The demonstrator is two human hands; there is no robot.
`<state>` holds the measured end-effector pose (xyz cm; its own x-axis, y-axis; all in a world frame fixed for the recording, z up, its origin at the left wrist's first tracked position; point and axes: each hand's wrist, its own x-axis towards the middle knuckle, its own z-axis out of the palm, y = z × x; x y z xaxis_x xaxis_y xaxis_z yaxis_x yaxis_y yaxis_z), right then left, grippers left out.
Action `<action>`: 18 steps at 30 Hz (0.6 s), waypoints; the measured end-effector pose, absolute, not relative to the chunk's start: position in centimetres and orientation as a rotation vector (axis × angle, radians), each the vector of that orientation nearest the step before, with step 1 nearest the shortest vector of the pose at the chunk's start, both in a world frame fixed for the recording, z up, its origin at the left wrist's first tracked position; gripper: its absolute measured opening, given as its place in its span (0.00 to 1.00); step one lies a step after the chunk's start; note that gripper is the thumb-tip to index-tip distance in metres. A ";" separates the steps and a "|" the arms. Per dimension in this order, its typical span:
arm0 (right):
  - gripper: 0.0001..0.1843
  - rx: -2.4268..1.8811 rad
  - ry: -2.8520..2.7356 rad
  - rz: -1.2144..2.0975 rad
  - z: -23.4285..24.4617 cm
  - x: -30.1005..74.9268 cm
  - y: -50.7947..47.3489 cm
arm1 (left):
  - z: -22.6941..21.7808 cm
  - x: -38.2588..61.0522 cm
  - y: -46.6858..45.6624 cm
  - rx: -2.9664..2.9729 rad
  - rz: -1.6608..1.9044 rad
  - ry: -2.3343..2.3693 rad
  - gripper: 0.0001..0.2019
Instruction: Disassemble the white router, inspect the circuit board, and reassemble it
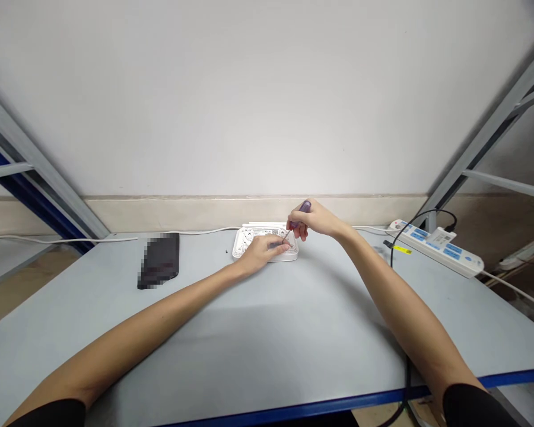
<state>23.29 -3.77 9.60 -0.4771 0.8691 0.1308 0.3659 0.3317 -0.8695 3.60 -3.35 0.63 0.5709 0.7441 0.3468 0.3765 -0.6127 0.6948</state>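
A view from the person's head, looking down along two bare forearms to the far side of a pale grey table point(267, 332) with a blue front edge.

A shallow white casing point(248, 238) lay open side up near the back of the table, just in front of the wall. Inside it were ribs and small pale parts, too small to make out.

The left hand point(264, 249) lay across the casing, with its fingers close together and lightly curled, pressing on it. Whether the fingertips pinched anything could not be told. The right hand point(315, 222) was closed around a screwdriver point(304, 207) with a purple handle. The thin shaft slanted down to the casing, right beside the left fingertips.

A tiny dark speck point(226, 252) sat on the table just left of the casing. Farther left lay a flat dark object point(159, 261), blurred out.

At the right, a white power strip point(442, 247) with blue sockets lay at an angle, with a black cable point(420, 214) looping over it. A thin white cable point(115, 238) ran along the back edge of the table.

Behind was a plain white wall point(267, 89) with a beige base strip point(182, 211). Slanted grey metal struts point(493, 127) framed both sides.
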 end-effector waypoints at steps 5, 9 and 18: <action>0.10 -1.058 -2.006 1.050 9.6 23.1 -3.9 | 0.8 3.3 -3.2 2.180 0.909 0.938 0.17; 0.10 -1.157 -2.029 0.938 9.1 23.3 -3.6 | 2.2 2.6 -2.8 2.189 0.994 0.956 0.18; 0.10 -1.249 -2.051 0.892 8.4 23.8 -3.0 | 4.7 -4.0 2.3 2.254 0.721 1.324 0.13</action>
<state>23.77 -3.00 8.38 -0.3999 0.9077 0.1268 0.5261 0.3406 -0.7792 -4.00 2.30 4.72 0.4098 0.8857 0.2181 0.6641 -0.4536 0.5943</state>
